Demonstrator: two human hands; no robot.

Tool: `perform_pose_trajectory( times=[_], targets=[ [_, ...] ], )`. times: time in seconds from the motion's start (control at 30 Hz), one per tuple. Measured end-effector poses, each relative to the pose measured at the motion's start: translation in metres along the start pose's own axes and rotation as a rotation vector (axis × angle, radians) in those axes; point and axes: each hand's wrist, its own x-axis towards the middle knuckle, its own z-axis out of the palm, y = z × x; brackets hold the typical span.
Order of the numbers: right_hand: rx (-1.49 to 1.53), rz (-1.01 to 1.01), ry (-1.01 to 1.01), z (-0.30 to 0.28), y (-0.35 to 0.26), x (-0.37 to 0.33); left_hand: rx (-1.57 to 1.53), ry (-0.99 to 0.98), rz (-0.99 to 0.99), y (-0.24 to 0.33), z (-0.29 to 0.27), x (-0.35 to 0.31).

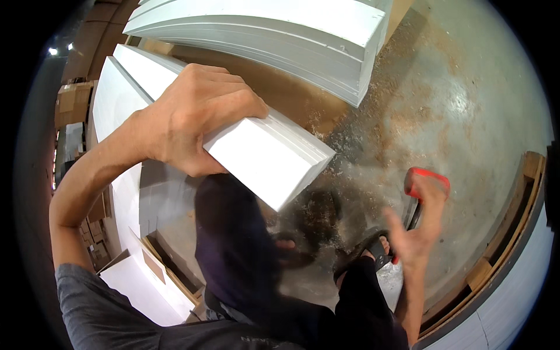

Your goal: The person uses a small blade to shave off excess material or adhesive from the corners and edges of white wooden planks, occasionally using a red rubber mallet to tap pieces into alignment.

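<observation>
My left hand (201,111) is closed over the end part of a long white board (265,154), a stepped-edge piece or a stack of boards. The fingers wrap over its far edge, with the thumb underneath, and its squared end points to the right. At the right, my right hand (417,236) is blurred, the thumb spread away from stretched fingers. Its fingers overlap the red head (420,173) of a tool like a mallet, whose dark shaft runs behind the hand. Contact between that hand and the tool is unclear.
A stack of long white boards (262,44) lies beyond, on brown cardboard (262,76). Dust marks the grey floor (466,116). My sandalled foot (379,248) is near the right hand. A wooden pallet (501,256) borders the right; cardboard boxes (73,105) stand far left.
</observation>
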Motion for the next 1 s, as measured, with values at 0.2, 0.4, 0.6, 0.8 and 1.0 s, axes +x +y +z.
perform_pose_trajectory(
  times=[0.2,0.4,0.6,0.8,1.0],
  targets=[
    [0.350,-0.407,0.066,0.056,-0.078,0.055,0.266,0.097,-0.014,0.020,-0.006,0.005],
    [0.444,-0.471,0.072,0.090,-0.080,0.051,0.456,0.317,-0.088,0.069,-0.008,-0.050],
    [0.529,-0.454,0.186,0.115,-0.079,0.037,0.141,0.713,-0.358,0.129,0.090,-0.108],
    [0.461,-0.366,0.188,0.108,-0.079,0.036,-0.586,1.192,-0.942,0.186,0.138,-0.113],
    [0.478,-0.374,0.242,0.105,-0.086,0.037,-0.714,1.105,-0.882,0.190,0.144,-0.118]
  ],
)
